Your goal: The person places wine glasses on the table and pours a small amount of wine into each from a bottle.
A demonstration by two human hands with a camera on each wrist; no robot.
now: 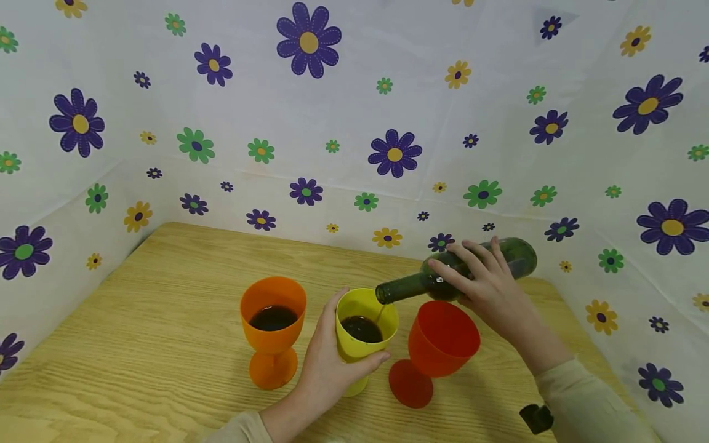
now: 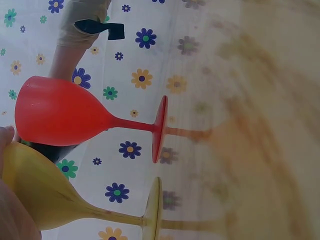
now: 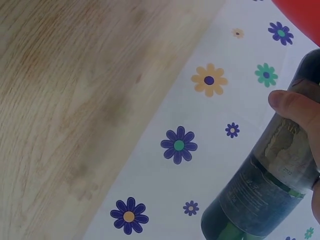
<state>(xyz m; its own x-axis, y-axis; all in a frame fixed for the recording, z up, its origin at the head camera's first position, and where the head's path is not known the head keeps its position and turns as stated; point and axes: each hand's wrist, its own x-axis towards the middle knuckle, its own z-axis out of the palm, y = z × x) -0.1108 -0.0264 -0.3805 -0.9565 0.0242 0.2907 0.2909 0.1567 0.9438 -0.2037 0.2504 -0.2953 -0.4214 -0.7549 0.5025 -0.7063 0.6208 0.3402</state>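
Green bottle (image 1: pixel 437 282) tilted over yellow goblet (image 1: pixel 354 348) on table (image 1: pixel 166 320), thin stream (image 1: pixel 380 314) entering; right hand (image 1: pixel 487 286) grips bottle, left hand (image 1: pixel 325 367) grips goblet's bowl. Orange goblet (image 1: pixel 273 339): head view only. Label print (image 3: pixel 285 150): right wrist only. Left wrist shows yellow stem (image 2: pixel 117 216), hidden in head. Red goblet (image 1: pixel 443 357) mostly cut off, right wrist.

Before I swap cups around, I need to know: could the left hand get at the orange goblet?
Likely yes, once it lets go: the left hand grips the yellow goblet. The orange goblet stands close beside that hand, with nothing visible between them.
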